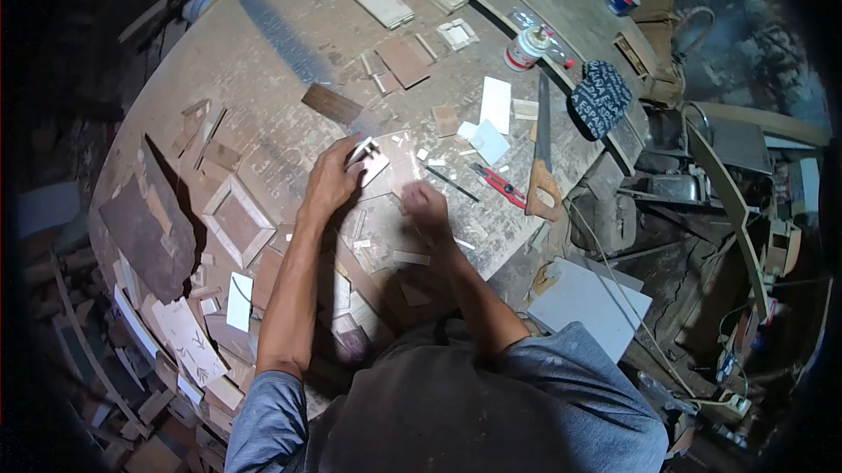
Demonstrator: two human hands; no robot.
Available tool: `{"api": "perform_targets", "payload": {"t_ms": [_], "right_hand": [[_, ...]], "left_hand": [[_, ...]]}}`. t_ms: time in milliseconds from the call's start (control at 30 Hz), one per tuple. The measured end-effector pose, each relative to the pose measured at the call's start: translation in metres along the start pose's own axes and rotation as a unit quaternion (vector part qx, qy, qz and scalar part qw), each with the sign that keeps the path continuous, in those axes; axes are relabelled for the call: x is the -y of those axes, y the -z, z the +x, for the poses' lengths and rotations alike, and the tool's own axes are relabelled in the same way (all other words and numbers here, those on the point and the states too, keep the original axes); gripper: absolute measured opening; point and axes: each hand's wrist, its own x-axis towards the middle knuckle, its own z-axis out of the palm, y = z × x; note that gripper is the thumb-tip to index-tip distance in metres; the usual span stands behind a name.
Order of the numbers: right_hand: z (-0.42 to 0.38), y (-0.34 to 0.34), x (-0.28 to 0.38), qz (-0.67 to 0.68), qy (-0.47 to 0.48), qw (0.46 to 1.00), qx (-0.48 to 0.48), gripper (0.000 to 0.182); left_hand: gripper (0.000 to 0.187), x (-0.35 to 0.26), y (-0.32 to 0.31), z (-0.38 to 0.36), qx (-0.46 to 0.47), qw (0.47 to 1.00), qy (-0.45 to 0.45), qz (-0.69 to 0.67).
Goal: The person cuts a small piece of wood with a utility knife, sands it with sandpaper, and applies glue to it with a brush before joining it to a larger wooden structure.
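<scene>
In the middle of the worktable, my left hand [330,178] is closed around a small pale wooden piece [360,152], partly hidden by the fingers. A flat light board [375,171] lies just beneath it. My right hand [424,206] is curled like a fist to the right, somewhat blurred; what it holds, if anything, is hidden. A thin dark stick [453,184] and a red utility knife [499,185] lie to the right of that hand. Small white offcuts are scattered around both hands, and a dark brown wood piece [331,103] lies beyond my left hand.
A handsaw [542,135] with a wooden handle lies along the right side. Behind it stand a white can [526,49] and a patterned dark cap [602,99]. To the left are a wooden frame [238,220] and a large dark slab [151,225]. Small box frames sit at the far side.
</scene>
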Motion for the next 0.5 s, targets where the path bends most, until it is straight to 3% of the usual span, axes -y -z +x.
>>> {"api": "perform_targets", "payload": {"t_ms": [33,233,333,400,500], "right_hand": [[-0.01,0.011,-0.009,-0.105,0.002,0.994,-0.015,0.013],[-0.024,0.066,-0.041,-0.208,0.217,0.944,-0.133,0.016],[-0.004,0.098,-0.034,-0.214,0.17,0.94,-0.207,0.018],[0.014,0.126,-0.024,-0.288,0.141,0.927,-0.193,0.016],[0.032,0.144,-0.009,-0.329,0.194,0.895,-0.232,0.016]], "left_hand": [[0.049,0.001,0.001,0.001,0.007,1.0,0.007,-0.002],[0.065,0.012,0.006,-0.008,0.042,0.996,0.081,-0.012],[0.068,0.017,0.012,-0.029,-0.006,0.989,0.122,-0.086],[0.065,0.023,0.021,-0.055,-0.047,0.986,0.141,-0.075],[0.045,0.059,0.031,-0.119,-0.133,0.967,0.196,-0.093]]}}
